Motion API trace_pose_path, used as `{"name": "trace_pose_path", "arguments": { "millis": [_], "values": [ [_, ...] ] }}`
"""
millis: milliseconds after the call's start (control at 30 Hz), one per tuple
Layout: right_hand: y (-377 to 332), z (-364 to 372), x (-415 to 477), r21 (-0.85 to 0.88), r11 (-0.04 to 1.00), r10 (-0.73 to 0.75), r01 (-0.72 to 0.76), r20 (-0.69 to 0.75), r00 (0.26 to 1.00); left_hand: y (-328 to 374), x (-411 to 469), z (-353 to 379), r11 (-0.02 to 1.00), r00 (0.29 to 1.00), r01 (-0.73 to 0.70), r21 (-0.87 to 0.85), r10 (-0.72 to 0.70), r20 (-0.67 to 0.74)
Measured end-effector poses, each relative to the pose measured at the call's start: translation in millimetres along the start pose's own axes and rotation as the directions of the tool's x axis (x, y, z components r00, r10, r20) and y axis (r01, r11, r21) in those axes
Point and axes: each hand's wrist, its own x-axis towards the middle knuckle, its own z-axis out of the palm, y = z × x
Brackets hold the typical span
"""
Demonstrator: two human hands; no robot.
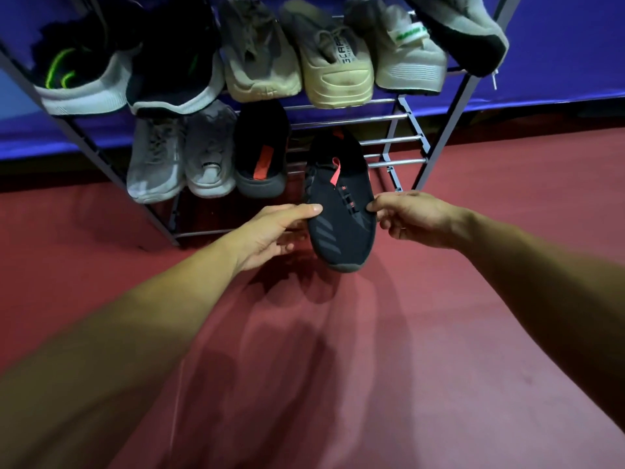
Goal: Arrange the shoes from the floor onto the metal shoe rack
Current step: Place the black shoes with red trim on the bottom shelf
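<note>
A black shoe (341, 211) with a red pull tab hangs in the air in front of the lower shelf of the metal shoe rack (402, 140). My left hand (270, 231) grips its left side, thumb on top. My right hand (409, 218) pinches its right side. Its heel points toward the rack's bare bars at the lower right. The matching black shoe (262, 154) with a red tab sits on the lower shelf just to the left, beside two grey-white sneakers (182, 160).
The upper shelf holds several shoes: black ones with green marks (84, 62) on the left, beige ones (297, 59) in the middle, pale grey ones (412, 55) on the right. A blue wall panel (558, 62) stands behind the rack. Red floor (338, 367) spreads below.
</note>
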Motion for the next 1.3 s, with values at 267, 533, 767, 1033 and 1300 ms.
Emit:
{"name": "trace_pose_path", "arguments": {
  "millis": [267, 533, 767, 1033, 1300],
  "values": [
    [-20.8, 19.0, 33.8, 0.099, 0.991, -0.085, 0.094, -0.091, 0.992, 4.0, 12.5, -4.2, 0.997, 0.999, 0.053, -0.059, -0.054, -0.009],
    [-36.4, 31.3, 55.3, 0.260, 0.945, -0.126, 0.196, -0.263, 0.957, 4.9, 28.9, -8.7, 0.897, 0.996, 0.077, -0.435, -0.089, -0.007],
    [-25.6, 13.1, 50.0, 0.138, 0.989, -0.039, 0.054, -0.111, 0.993, -13.8, 37.3, 6.0, 0.855, 0.997, 0.035, -0.518, -0.064, -0.039],
    [-31.7, 22.6, 47.9, 0.180, 0.984, -0.009, -0.013, 0.121, 0.993, -8.6, 42.1, 8.0, 0.815, 0.994, 0.012, -0.580, -0.071, -0.080],
    [-36.5, 39.8, 53.0, 0.168, 0.980, -0.077, 0.103, -0.153, 0.985, 5.2, 49.1, 23.1, 0.795, 0.977, -0.026, -0.607, -0.108, -0.183]
  ]
}}
